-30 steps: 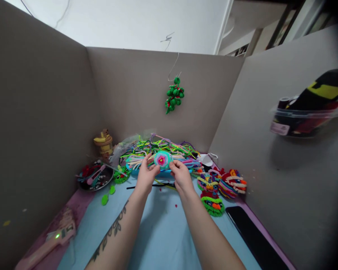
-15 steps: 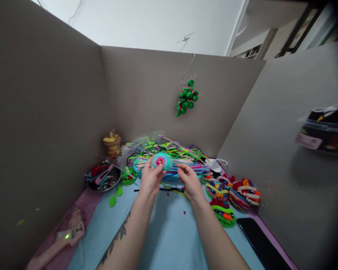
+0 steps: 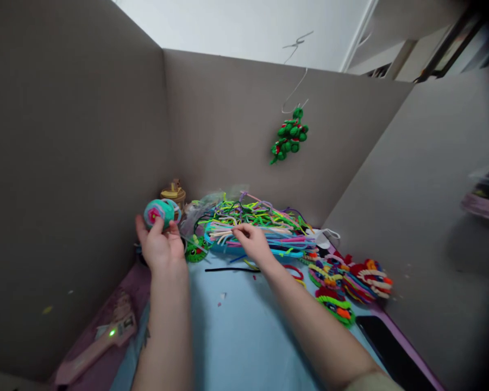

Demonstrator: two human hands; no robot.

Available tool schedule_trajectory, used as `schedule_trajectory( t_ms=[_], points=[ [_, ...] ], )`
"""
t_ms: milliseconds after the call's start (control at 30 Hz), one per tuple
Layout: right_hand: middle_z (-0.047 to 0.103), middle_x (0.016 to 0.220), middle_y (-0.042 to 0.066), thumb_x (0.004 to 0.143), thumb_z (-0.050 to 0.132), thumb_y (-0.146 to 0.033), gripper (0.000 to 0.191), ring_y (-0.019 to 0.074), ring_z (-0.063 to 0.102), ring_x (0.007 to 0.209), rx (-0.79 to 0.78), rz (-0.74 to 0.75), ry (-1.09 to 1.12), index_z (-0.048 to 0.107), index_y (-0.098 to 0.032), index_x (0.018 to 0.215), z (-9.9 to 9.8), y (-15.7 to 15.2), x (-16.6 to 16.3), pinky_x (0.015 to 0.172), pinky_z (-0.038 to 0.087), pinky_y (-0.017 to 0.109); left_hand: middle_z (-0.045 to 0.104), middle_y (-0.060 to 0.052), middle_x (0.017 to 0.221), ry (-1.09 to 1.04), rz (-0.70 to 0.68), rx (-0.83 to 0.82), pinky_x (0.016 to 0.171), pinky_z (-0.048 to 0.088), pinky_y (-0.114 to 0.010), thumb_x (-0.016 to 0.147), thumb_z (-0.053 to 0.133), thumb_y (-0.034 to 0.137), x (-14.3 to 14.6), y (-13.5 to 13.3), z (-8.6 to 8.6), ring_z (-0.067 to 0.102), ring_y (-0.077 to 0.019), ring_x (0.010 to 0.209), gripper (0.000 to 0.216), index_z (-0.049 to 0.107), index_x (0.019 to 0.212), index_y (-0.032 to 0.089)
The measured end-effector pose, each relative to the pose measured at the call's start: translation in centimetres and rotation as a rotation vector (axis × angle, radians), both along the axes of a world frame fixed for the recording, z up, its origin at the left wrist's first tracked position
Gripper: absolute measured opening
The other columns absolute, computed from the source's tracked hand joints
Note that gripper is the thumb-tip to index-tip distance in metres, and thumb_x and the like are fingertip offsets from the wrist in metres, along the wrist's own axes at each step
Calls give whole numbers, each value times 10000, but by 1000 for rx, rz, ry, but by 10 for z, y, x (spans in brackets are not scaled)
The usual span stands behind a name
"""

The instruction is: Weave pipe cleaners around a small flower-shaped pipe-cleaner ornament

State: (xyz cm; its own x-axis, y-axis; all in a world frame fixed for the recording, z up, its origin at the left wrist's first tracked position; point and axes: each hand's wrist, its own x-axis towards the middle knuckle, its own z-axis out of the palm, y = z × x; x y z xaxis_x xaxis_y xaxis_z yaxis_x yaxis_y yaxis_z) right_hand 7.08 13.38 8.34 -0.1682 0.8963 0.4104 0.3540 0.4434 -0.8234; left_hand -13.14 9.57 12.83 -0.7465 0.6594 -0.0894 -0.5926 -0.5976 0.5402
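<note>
My left hand [image 3: 165, 250], raised at the left with its palm up, grips a round coil of fuzzy pipe cleaner [image 3: 168, 210]. The coil is teal outside, with pale lilac and a pink middle. Over the heap at the centre, my right hand [image 3: 256, 245] has its thumb and fingertips pinched together, beside pale pipe cleaners [image 3: 219, 230]. Whether a stem is between those fingertips cannot be made out. Loose stems in many colours lie in and above a blue tray [image 3: 291, 253]. A single black pipe cleaner [image 3: 228, 269] lies in front of it.
A green fuzzy piece with eyes [image 3: 195, 251] sits left of the tray. At the lower left lies a pink glue gun [image 3: 100, 347], its light green. Colourful fuzzy pieces [image 3: 367, 278] and a black phone [image 3: 391, 350] are at right. Green fuzzy decoration [image 3: 291, 134] hangs on the back panel.
My left hand has swung left with the coil, away from the centre. My right hand has moved left over the pale pipe cleaners. The view has shifted slightly.
</note>
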Motion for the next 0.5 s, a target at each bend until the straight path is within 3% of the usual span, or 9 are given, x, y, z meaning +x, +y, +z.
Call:
schedule_trajectory(
  t_ms=[100, 167, 267, 367, 500],
  points=[
    [709, 911, 26, 844, 451, -215, 243, 158, 624, 819, 99, -40, -385, 683, -196, 913, 13, 33, -25, 751, 446, 247, 608, 41, 896, -64, -167, -42, 503, 450, -132, 768, 525, 23, 0, 1, 2, 580, -39, 597, 416, 537, 1064, 315],
    [714, 952, 31, 829, 471, -172, 239, 163, 628, 876, 97, -32, -481, 691, -201, 919, 14, 52, -35, 793, 435, 243, 625, 33, 855, -141, -253, -51, 494, 449, -140, 775, 518, 23, -3, -2, 6, 585, -48, 586, 347, 555, 1016, 270],
    [722, 933, 51, 796, 513, -139, 223, 188, 632, 885, 73, -21, -608, 699, -199, 904, 8, 69, -41, 798, 429, 257, 638, 28, 820, -192, -240, -28, 494, 454, -151, 780, 508, 16, -8, -9, 13, 592, -58, 584, 319, 559, 998, 243],
    [712, 980, 84, 782, 533, -132, 311, 211, 630, 903, 49, -41, -707, 650, -194, 1063, -1, 74, -39, 790, 426, 274, 647, 27, 812, -195, -185, -13, 492, 444, -157, 784, 494, 10, -8, -13, 16, 597, -66, 590, 329, 567, 1000, 248],
    [706, 975, 92, 753, 585, -167, 353, 222, 627, 896, 21, -58, -801, 627, -195, 1102, -7, 71, -36, 760, 427, 274, 651, 21, 784, -246, -310, -34, 489, 424, -160, 805, 464, 32, -6, -11, 15, 586, -66, 575, 293, 590, 971, 238]
  ],
)
